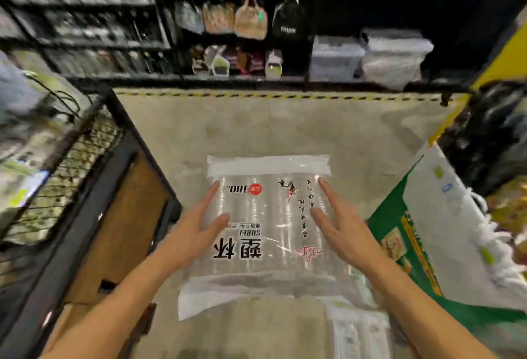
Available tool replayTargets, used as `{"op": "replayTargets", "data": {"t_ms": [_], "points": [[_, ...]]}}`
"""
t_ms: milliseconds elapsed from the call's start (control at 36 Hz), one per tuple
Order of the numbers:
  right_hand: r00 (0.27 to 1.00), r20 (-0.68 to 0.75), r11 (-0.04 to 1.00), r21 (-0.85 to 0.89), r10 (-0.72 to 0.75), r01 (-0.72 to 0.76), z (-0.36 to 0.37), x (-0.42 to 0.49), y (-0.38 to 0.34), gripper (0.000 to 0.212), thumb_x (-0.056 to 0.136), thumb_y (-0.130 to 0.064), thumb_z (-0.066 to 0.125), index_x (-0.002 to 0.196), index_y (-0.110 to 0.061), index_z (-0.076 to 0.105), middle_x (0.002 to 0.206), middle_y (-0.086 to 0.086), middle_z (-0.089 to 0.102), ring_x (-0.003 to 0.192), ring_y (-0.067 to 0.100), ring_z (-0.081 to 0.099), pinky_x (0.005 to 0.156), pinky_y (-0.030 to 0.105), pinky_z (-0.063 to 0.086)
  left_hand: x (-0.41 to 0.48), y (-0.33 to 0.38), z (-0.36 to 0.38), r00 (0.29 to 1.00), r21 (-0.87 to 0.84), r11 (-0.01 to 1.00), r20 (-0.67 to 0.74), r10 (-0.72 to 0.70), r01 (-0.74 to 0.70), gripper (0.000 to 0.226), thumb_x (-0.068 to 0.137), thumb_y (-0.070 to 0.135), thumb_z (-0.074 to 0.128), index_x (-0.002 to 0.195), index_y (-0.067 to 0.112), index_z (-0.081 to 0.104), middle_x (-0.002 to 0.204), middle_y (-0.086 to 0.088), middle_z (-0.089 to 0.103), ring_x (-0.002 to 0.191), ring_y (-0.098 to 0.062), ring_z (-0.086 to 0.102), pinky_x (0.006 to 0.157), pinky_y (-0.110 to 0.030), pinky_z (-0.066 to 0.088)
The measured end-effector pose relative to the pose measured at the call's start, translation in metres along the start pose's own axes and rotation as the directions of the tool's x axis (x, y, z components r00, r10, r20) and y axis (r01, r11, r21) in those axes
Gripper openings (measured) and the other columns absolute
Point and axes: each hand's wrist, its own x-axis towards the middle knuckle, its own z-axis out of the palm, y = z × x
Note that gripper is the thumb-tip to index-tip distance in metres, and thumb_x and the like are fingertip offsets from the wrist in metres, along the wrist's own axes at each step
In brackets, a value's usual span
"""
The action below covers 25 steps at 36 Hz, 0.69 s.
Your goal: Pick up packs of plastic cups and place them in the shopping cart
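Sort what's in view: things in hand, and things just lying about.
In hand: pack of plastic cups, carried between the left hand and the right hand, fingers straight.

Lying about: green and white sack, wire-mesh cart, hanging bags, shelf bins.

A clear plastic pack of cups (pixel 268 224), printed with black and red lettering, lies flat at six o'clock, sealed end toward twelve.
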Motion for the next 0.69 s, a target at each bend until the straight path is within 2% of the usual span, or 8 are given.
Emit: {"op": "replayTargets", "data": {"t_ms": [83,167,306,417,500,556,639,694], "points": [[0.997,-0.009,0.997,-0.003,-0.076,0.076,-0.054,-0.002,-0.08,0.063,0.095,-0.064,0.036,0.15,-0.057,0.007,0.153,0.004,0.042,0.137,0.029,0.041,0.111,0.044,0.034,-0.024,0.052,-0.081,0.997,0.029,0.998,-0.053,0.058,-0.057,0.073,0.09,0.066,0.044,0.151,0.052,0.006,0.16,0.013,0.02,0.146,-0.014,0.025,0.115,-0.029,0.023],[0.99,-0.019,0.99,0.016,-0.14,0.14,-0.09,-0.011,-0.145,0.061,0.098,-0.058,0.039,0.152,-0.052,0.011,0.155,-0.003,0.04,0.137,0.023,0.042,0.109,0.04,0.033,-0.055,0.091,-0.143,0.993,0.023,0.999,-0.11,0.032,-0.03,0.072,0.088,0.071,0.044,0.148,0.059,0.005,0.161,0.008,0.021,0.145,-0.019,0.028,0.117,-0.039,0.026],[0.974,0.009,0.972,0.075,-0.225,0.224,-0.12,-0.018,-0.218,0.063,0.097,-0.059,0.041,0.153,-0.051,0.013,0.16,-0.009,0.028,0.143,0.021,0.035,0.116,0.041,0.03,-0.109,0.129,-0.211,0.976,0.017,1.0,-0.219,0.001,0.003,0.071,0.087,0.073,0.042,0.148,0.058,0.008,0.16,0.009,0.025,0.14,-0.02,0.038,0.111,-0.038,0.03],[0.946,0.123,0.946,0.167,-0.3,0.279,-0.126,-0.018,-0.258,0.064,0.094,-0.062,0.043,0.149,-0.058,0.01,0.163,-0.01,0.019,0.146,0.023,0.029,0.118,0.05,0.027,-0.155,0.137,-0.235,0.941,-0.039,0.998,-0.331,-0.067,0.057,0.073,0.085,0.075,0.043,0.149,0.056,0.013,0.159,0.015,0.022,0.144,-0.016,0.029,0.115,-0.037,0.025],[0.911,0.2,0.927,0.181,-0.361,0.328,-0.122,-0.02,-0.285,0.063,0.095,-0.062,0.045,0.147,-0.061,0.01,0.162,-0.008,0.024,0.144,0.026,0.034,0.116,0.054,0.03,-0.194,0.135,-0.241,0.906,-0.125,0.988,-0.401,-0.136,0.093,0.076,0.082,0.077,0.046,0.148,0.057,0.017,0.159,0.017,0.02,0.145,-0.013,0.025,0.118,-0.035,0.023],[0.88,0.239,0.909,0.179,-0.41,0.375,-0.117,-0.022,-0.301,0.061,0.095,-0.061,0.046,0.146,-0.061,0.013,0.162,-0.009,0.023,0.143,0.026,0.036,0.116,0.053,0.029,-0.221,0.132,-0.24,0.89,-0.201,0.974,-0.418,-0.184,0.107,0.077,0.079,0.08,0.048,0.146,0.06,0.017,0.158,0.018,0.022,0.144,-0.014,0.028,0.118,-0.039,0.026],[0.798,0.316,0.858,0.218,-0.513,0.465,-0.103,-0.028,-0.325,0.061,0.098,-0.054,0.046,0.149,-0.057,0.014,0.162,-0.012,0.02,0.144,0.024,0.034,0.118,0.049,0.027,-0.262,0.13,-0.234,0.817,-0.271,0.95,-0.505,-0.28,0.158,0.074,0.082,0.076,0.05,0.146,0.06,0.018,0.156,0.015,0.028,0.139,-0.015,0.036,0.107,-0.028,0.032],[0.745,0.368,0.831,0.247,-0.556,0.499,-0.092,-0.037,-0.341,0.06,0.099,-0.051,0.046,0.151,-0.053,0.015,0.162,-0.012,0.018,0.145,0.021,0.031,0.118,0.046,0.026,-0.291,0.133,-0.227,0.764,-0.273,0.939,-0.554,-0.33,0.207,0.071,0.087,0.07,0.046,0.149,0.055,0.014,0.159,0.014,0.022,0.142,-0.015,0.031,0.105,-0.029,0.029]]}}
